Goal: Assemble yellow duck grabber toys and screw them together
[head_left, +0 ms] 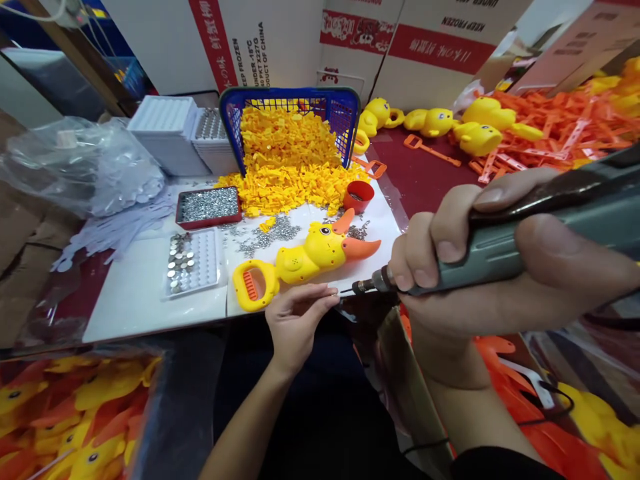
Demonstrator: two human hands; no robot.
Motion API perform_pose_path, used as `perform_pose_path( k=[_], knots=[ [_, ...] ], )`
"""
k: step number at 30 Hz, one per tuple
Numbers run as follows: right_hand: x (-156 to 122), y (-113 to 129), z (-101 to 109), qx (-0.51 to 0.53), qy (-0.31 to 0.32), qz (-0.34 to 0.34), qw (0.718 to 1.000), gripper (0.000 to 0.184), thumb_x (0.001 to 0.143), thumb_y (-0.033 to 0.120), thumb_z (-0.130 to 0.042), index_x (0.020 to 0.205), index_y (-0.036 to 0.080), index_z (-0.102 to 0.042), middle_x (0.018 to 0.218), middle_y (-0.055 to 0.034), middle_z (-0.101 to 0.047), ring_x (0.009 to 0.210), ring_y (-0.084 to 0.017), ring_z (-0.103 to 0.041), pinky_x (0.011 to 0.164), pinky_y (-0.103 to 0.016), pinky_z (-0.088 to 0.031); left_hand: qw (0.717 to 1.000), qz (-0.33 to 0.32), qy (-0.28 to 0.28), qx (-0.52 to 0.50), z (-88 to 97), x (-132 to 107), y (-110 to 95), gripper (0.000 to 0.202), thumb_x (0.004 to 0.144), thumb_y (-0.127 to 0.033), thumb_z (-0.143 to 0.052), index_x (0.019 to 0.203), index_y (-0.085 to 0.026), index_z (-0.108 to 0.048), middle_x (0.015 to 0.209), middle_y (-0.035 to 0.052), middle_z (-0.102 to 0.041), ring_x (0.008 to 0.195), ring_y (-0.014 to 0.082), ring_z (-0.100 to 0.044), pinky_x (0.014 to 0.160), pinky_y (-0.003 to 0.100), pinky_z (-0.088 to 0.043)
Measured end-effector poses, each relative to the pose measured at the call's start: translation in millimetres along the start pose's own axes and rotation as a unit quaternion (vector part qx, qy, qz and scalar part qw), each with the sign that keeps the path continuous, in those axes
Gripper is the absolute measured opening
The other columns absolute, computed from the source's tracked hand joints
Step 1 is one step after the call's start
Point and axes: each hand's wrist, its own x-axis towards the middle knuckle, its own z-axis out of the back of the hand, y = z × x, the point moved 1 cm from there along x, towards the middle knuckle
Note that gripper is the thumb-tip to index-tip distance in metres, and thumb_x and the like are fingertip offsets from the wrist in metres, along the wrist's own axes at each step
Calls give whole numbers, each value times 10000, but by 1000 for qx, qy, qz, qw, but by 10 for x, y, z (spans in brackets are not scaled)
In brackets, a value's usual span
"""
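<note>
1. Yellow duck toy [305, 260] lies near the desk's [430, 183] front edge, just beyond the left hand [295, 320].
2. Right hand [480, 267] is clenched round a grey electric screwdriver [505, 250].
3. Left hand's fingertips are pinched together at the bit's tip; anything between them is too small to tell.

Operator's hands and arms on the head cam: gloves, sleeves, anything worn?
Both are bare. The left hand and right hand show no gloves, rings or watch, and the nails are short. The left forearm is uncovered down to the frame edge. The right forearm is uncovered too, until what looks like a dark sleeve at the bottom edge. No markings are visible.
</note>
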Motion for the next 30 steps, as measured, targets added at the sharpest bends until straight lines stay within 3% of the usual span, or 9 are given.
perform_pose_path(
  k=[4,11,23,27,30],
  knots=[
    [-38,16,48,-10,29,-14,999,203,753,354,-789,790,290,-600,569,67,-556,392,-143,-554,365,-322,-513,998,-61,-1,33,-4,-7,-66,163,683,-226,-920,807,-238,-815,740,5,-809,651,186,-785,656,245,-679],
    [-83,-92,-45,17,-29,31,999,167,789,381,-716,777,276,-587,535,85,-522,343,-116,-497,316,-273,-458,993,-89,4,81,-21,-24,-72,145,721,-338,-901,792,-248,-813,733,23,-806,659,211,-786,659,304,-693],
    [-122,-195,-68,56,-24,72,996,142,823,370,-705,796,265,-614,566,66,-543,358,-126,-515,323,-285,-472,990,-131,19,57,-29,-13,-46,127,759,-247,-879,856,-240,-797,753,8,-800,690,166,-773,670,268,-666],
    [-132,-199,-88,56,-43,73,995,151,811,360,-713,796,261,-601,560,65,-533,350,-120,-506,322,-271,-463,991,-131,-9,21,7,-18,-1,151,784,-196,-855,900,-260,-783,776,-25,-789,697,131,-755,683,248,-645],
    [-106,-225,-84,47,-71,85,993,173,797,383,-708,812,273,-577,532,82,-496,318,-107,-462,303,-250,-426,984,-158,-36,78,41,69,-32,141,825,-176,-811,927,-265,-772,810,-30,-781,723,128,-744,707,261,-633]
  ],
)
